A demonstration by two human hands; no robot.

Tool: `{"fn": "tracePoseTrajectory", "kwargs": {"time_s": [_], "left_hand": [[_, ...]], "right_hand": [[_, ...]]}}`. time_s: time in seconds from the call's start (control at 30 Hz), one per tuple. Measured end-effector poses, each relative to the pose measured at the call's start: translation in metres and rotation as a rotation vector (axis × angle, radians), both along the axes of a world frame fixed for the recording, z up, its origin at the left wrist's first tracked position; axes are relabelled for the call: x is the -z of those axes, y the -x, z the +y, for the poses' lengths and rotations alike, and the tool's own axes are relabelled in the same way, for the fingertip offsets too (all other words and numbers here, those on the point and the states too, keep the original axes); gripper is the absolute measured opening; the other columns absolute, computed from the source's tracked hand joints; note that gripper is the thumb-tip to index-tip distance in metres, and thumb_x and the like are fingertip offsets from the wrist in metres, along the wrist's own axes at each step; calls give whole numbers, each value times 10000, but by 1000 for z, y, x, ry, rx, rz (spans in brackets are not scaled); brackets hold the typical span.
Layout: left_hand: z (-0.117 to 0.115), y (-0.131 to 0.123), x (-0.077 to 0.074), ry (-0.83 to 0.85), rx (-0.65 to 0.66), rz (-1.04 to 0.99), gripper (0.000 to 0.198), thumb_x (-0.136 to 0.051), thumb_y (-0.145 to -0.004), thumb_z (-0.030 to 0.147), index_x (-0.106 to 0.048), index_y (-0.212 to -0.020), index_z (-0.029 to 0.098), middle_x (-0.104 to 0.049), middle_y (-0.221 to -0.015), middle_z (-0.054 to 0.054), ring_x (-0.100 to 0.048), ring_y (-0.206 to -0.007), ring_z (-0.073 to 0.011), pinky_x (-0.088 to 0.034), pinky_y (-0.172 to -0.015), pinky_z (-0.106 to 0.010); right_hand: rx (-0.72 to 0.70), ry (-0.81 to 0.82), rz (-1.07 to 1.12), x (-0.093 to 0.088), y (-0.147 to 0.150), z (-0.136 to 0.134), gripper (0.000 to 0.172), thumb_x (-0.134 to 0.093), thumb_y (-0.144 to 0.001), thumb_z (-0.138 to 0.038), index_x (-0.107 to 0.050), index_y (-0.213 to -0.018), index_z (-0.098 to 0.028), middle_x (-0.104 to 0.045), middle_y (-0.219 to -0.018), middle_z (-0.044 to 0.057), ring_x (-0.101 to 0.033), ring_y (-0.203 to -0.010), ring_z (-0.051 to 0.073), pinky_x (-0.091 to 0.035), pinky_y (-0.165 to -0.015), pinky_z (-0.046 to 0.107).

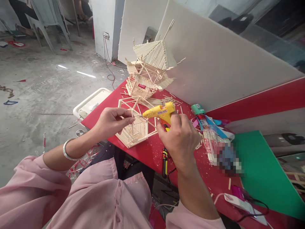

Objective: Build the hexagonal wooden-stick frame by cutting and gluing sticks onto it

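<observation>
My right hand (pixel 179 135) is wrapped round the grip of a yellow hot glue gun (pixel 159 111). Its nozzle points left, close to the fingertips of my left hand (pixel 115 121). Those fingers pinch a thin upright wooden stick (pixel 132 114) that belongs to a small frame. Below them is the frame's base (pixel 133 135), a many-sided platform of sticks laid in rings. Behind it stands a taller stick pagoda (pixel 152 63) with two sloping roofs. Whether the nozzle touches the stick, I cannot tell.
Loose sticks (pixel 164 101) lie behind the frame on the red table (pixel 152 159). Yellow-and-black pliers (pixel 165 162) are near the front edge. To the right are a green-capped can (pixel 197 109), bagged sticks (pixel 209 143), a green board (pixel 264 171) and a white power strip (pixel 245 206).
</observation>
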State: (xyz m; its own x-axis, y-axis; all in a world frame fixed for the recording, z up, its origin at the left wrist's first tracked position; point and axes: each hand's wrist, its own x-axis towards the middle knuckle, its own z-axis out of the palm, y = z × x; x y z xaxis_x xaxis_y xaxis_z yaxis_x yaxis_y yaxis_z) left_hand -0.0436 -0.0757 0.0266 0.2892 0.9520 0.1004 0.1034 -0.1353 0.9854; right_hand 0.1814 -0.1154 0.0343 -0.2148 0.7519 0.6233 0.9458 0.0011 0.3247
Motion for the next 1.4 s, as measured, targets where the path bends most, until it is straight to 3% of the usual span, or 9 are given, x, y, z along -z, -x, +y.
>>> {"fn": "tracePoseTrajectory", "kwargs": {"time_s": [0.4, 0.87, 1.2, 1.4], "left_hand": [[-1, -1, 0, 6, 0, 22, 65, -696, -756, 231, -708, -751, 167, -575, -479, 36, -480, -357, -58, -395, -346, -182], [0, 1, 3, -5, -8, -2, 76, -705, -747, 236, -702, -732, 162, -567, -486, 34, -465, -377, -54, -391, -355, -175], [0, 5, 7, 15, 4, -74, 72, -709, -737, 237, -693, -738, 167, -599, -532, 23, -468, -373, -46, -389, -339, -158], [-1, 9, 11, 30, 21, -131, 88, -690, -741, 237, -679, -704, 158, -634, -598, 2, -464, -390, -45, -386, -345, -167]], "right_hand": [[-3, -15, -7, -3, 0, 2, 337, -543, -868, -374, -600, -1091, -128, -587, -805, 77, -527, -710, 196, -321, -564, 300], [-36, -61, -64, -2, -1, -1, 328, -531, -893, -361, -603, -1108, -124, -580, -783, 64, -519, -698, 189, -287, -563, 305], [-173, -170, -131, 11, -6, -10, 307, -585, -872, -261, -579, -1173, -197, -620, -835, 43, -530, -716, 160, -358, -659, 296], [-228, -212, -158, 17, -7, -10, 226, -641, -868, -293, -632, -1083, -221, -634, -789, 27, -515, -701, 149, -339, -656, 283]]}}
